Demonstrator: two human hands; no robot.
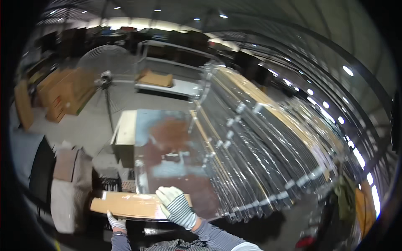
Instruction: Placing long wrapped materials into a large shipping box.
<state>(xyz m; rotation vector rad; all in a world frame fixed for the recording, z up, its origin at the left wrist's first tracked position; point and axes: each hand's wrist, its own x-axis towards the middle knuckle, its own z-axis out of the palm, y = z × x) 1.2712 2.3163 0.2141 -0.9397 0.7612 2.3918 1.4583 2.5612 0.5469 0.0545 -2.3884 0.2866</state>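
A long, narrow strip of brown cardboard [134,205] lies across in front of me, along the near edge of a worn tabletop [197,184] with patchy blue and reddish-brown paint. My left hand [116,221], in a white glove, grips the strip's near edge toward its left end, thumb up and the other fingers mostly hidden beneath. Near the right end, my right hand [178,205] rests on top in a white glove with dark stripes, its fingers stretched out over the cardboard.
Many dark flat panels [255,146] in clear wrap stand packed at the right. Beyond the table are a pedestal fan [105,79], cardboard boxes [67,92] and a white cart [167,88]. A grey fabric-covered block [71,196] stands close on the left.
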